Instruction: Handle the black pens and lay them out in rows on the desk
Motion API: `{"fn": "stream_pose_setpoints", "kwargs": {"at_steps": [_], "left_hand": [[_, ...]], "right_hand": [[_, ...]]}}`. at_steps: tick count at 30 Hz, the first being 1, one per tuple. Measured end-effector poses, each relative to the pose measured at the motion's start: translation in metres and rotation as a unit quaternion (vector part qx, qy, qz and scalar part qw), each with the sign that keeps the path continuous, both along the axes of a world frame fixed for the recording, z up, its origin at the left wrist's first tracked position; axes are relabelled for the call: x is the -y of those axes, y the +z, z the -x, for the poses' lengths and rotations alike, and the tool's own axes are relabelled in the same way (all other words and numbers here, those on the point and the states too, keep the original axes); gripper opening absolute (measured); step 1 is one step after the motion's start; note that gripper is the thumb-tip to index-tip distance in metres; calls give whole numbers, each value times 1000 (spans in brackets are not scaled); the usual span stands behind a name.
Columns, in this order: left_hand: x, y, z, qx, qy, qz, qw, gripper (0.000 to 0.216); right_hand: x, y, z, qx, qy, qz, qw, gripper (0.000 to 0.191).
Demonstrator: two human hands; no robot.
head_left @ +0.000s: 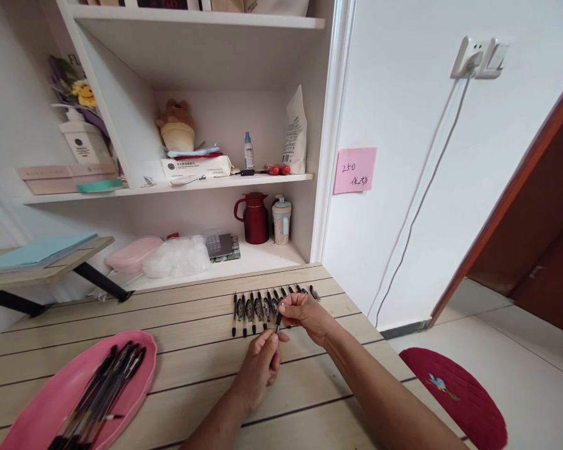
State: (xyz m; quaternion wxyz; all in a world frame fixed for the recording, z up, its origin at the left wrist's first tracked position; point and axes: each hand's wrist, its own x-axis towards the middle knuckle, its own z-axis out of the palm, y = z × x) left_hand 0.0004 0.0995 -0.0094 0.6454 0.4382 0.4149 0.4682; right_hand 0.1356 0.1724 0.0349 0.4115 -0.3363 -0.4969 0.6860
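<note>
Both my hands are over the wooden table, closed on one black pen (278,320). The lower end of the pen is pinched in my left hand (260,365), thumb on top. My right hand (307,315) has its thumb and fingertips closed at the upper end. Just beyond them, several black pens (244,315) lie side by side in a row, with dark pen caps (249,310) between some of them. My right hand hides part of this row. To the left, a pink tray (143,350) holds a bundle of black pens (106,387).
A white shelf unit (206,17) stands behind the table (192,375). Its lowest level carries a red thermos jug (256,219) and a light cup (282,222). A small riser (89,253) with blue folders is at left. At right is a red stool (469,400).
</note>
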Motion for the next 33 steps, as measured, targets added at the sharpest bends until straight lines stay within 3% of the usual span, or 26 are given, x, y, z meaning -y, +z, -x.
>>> {"fn": "stream_pose_setpoints", "kwargs": {"at_steps": [2,6,11,16,21,26,33], "left_hand": [[0,0,0,-1,1,0,1000,35],[1,1,0,-3,5,3,1000,36],[0,0,0,-6,-2,0,1000,36],[0,0,0,1,-1,2,1000,37],[0,0,0,-2,-3,0,1000,36],[0,-1,1,1,-7,-6,1000,36],[0,-1,1,-3,-4,-8,1000,39]], "right_hand": [[0,0,0,12,-10,0,1000,31],[1,1,0,-8,40,10,999,29],[2,0,0,-3,-12,10,1000,30],[1,1,-2,-20,34,24,999,29],[-1,-3,0,-24,-3,19,1000,30],[0,0,-3,-26,46,34,998,28],[-3,-5,1,-10,-1,3,1000,35]]}}
